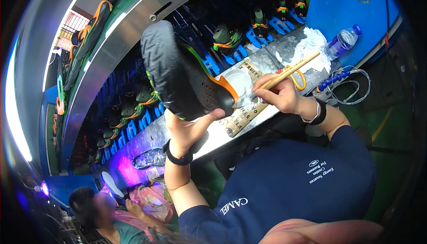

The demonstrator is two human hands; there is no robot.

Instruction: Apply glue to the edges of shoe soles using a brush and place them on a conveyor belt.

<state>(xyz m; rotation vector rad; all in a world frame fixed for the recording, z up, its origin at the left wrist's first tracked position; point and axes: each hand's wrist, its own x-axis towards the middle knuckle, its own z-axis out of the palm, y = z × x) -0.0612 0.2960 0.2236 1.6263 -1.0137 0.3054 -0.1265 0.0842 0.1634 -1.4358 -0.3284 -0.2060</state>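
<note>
My left hand (pixel 189 128) grips a black shoe (pixel 173 75) with orange and green trim from below. The shoe is raised, its treaded sole facing left and its orange-edged end toward my right hand. Between the fingers of my right hand (pixel 280 94) is a brush with a light wooden handle (pixel 307 60). The brush's lower end is close to the orange edge; whether it touches cannot be made out. Behind it stands a white bowl (pixel 232 74) with white stuff in it, partly hidden by the shoe and hand. A brown printed sheet (pixel 242 118) lies under this area.
A crumpled white cloth (pixel 311 44) and a clear bottle (pixel 342 43) lie at the right, near a blue coiled hose (pixel 333 80). Blue clamps (pixel 262 35) and several shoes line the machine behind. A shoe sole (pixel 150 158) rests at left, near a seated co-worker (pixel 84 208).
</note>
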